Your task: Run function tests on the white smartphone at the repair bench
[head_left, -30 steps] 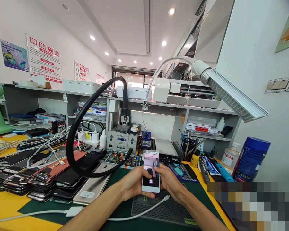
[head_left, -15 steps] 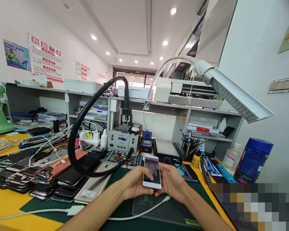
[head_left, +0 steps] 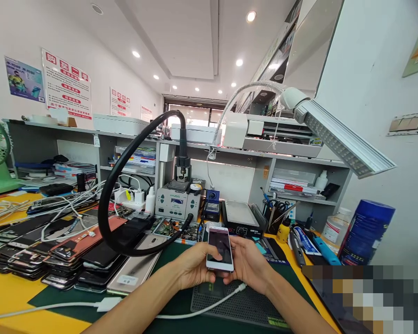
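Observation:
A white smartphone (head_left: pixel 219 248) with a dark screen is held upright-tilted above the mat, between both hands. My left hand (head_left: pixel 196 265) grips its left side, with the thumb lying over the lower screen and the fingers underneath. My right hand (head_left: pixel 248 263) is closed about the phone's right edge; its fingertips are partly hidden behind the phone. Below the hands lies a dark textured pad (head_left: pixel 251 310) on a green mat (head_left: pixel 174 260). A white charging cable (head_left: pixel 198 315) crosses the pad, its plug end (head_left: pixel 242 287) near my right wrist.
Stacks of phones (head_left: pixel 28 250) fill the left side. A black hose (head_left: pixel 106 199) loops from a hot-air station (head_left: pixel 177 204). A heating plate (head_left: pixel 242 218) stands behind the phone. At right are a tool holder (head_left: pixel 275 215), a blue can (head_left: pixel 367 232) and an overhead lamp (head_left: pixel 348 134).
The phone has tipped slightly in my hands, and my left thumb has shifted a little on the lower screen. Everything else on the bench stays in place.

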### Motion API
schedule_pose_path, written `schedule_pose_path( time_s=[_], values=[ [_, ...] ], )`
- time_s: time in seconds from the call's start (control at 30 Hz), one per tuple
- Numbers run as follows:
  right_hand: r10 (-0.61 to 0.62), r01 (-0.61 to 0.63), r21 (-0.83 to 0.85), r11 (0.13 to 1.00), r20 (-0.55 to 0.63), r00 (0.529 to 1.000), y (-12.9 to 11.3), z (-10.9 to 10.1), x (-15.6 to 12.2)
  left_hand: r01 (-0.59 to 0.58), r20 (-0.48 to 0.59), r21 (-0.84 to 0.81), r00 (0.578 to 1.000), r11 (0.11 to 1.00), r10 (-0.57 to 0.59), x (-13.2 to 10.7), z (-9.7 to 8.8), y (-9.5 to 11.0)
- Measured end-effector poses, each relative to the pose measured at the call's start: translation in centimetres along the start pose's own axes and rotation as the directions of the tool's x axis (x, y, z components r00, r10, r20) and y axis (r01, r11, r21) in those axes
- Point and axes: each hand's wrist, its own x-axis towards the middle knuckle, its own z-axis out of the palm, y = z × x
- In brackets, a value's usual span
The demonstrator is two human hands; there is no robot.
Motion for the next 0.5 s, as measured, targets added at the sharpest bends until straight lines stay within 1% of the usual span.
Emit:
schedule_pose_path(
  time_s=[0.13,0.27,0.33,0.5],
  values=[
    [-0.042,0.041,-0.033,0.999,-0.019,0.999,-0.22,0.40,-0.33,0.027,0.014,-0.030,1.000,0.999,-0.026,0.06,-0.29,0.03],
    [-0.121,0.118,-0.092,0.989,-0.029,0.992,-0.21,0.75,-0.55,0.075,0.070,-0.149,0.995,0.986,-0.065,-0.17,-0.57,0.43],
    [-0.153,0.151,-0.103,0.983,-0.016,0.988,-0.11,0.77,-0.53,0.089,0.084,-0.207,0.994,0.974,-0.073,-0.25,-0.66,0.64],
    [-0.164,0.167,-0.082,0.983,0.040,0.986,0.03,0.60,-0.43,0.090,0.062,-0.246,0.995,0.965,-0.077,-0.14,-0.81,0.82]
  ],
)
